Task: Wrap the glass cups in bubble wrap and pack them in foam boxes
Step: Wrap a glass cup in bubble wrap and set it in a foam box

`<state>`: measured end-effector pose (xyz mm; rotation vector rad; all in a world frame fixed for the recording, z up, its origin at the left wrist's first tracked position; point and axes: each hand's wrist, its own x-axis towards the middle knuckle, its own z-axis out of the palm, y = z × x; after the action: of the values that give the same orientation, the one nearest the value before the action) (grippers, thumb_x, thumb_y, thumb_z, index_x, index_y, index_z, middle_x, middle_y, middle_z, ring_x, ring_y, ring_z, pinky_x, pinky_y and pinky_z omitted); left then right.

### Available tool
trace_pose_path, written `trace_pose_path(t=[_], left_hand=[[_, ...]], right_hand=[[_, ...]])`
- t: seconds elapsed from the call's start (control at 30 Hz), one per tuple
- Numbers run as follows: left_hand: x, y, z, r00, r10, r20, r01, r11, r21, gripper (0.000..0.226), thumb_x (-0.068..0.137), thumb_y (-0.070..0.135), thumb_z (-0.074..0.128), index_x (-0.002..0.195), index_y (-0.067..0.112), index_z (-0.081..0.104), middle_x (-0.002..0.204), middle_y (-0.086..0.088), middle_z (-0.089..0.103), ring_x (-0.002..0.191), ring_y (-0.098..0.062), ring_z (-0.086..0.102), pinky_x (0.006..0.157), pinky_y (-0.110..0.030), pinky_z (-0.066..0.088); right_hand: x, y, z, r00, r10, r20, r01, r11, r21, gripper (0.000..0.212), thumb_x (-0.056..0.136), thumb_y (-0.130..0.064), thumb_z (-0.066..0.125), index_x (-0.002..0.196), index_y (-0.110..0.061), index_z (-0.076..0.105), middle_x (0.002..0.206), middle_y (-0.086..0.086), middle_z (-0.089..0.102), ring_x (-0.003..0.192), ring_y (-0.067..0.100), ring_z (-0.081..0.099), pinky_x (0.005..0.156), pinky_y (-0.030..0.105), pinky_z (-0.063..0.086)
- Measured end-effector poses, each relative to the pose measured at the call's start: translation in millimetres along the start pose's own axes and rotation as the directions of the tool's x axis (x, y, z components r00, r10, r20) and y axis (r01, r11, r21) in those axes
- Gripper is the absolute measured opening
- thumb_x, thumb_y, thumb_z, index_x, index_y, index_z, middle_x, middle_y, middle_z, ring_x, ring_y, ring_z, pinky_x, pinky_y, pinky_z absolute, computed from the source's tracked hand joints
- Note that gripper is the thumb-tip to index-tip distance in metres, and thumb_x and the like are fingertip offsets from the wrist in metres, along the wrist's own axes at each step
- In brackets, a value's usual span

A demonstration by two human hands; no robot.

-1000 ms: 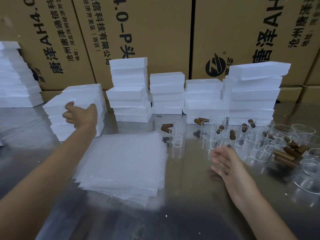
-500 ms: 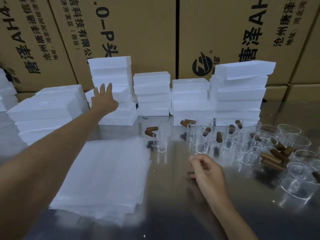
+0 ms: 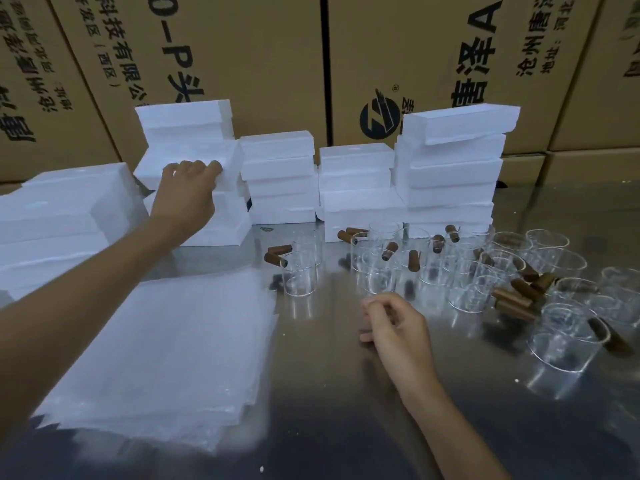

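Gripping foam box [image 3: 194, 161] at 11 o'clock, left hand [image 3: 187, 192] curled over its edge | light, crumbly: hold sides | right hand [image 3: 394, 327] loosely curled, empty | glass cups [image 3: 381, 271] 1 o'clock, slick, fragile.

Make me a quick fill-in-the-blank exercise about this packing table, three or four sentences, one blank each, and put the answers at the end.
1. The left hand grips a white ____ box in a stack.
2. The stack of bubble wrap sheets lies on the table under the ____ forearm.
3. The glass cups have ____ handles.
4. The right hand holds ____.

Missing words: foam; left; brown; nothing
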<state>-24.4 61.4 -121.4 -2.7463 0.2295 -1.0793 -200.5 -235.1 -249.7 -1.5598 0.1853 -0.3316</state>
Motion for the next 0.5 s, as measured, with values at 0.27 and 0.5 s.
trace_pose_path(t=[0.27, 0.5], left_hand=[[-80, 97, -85, 0.933, 0.354, -0.064, -0.36, 0.917, -0.173, 0.031, 0.088, 0.004, 0.059, 0.119, 0.008, 0.061, 0.095, -0.012, 0.061, 0.092, -0.037, 0.054, 0.078, -0.047, 0.042], [-153, 193, -95, 0.843, 0.535, 0.059, -0.422, 0.726, -0.543, 0.033, 0.099, 0.015, 0.051, 0.131, 0.011, 0.054, 0.114, -0.008, 0.059, 0.105, -0.027, 0.046, 0.086, -0.038, 0.037]], right_hand=[[11, 0, -17, 0.981, -0.006, -0.195, 0.0, 1.0, -0.031, 0.012, 0.096, -0.016, 0.058, 0.09, -0.018, 0.068, 0.088, 0.0, 0.069, 0.089, 0.022, 0.066, 0.09, 0.046, 0.055], [18, 2, -39, 0.947, 0.085, -0.308, -0.051, 0.992, 0.117, 0.016, 0.096, -0.016, 0.055, 0.083, -0.022, 0.065, 0.091, 0.004, 0.072, 0.089, 0.026, 0.067, 0.067, 0.037, 0.054]])
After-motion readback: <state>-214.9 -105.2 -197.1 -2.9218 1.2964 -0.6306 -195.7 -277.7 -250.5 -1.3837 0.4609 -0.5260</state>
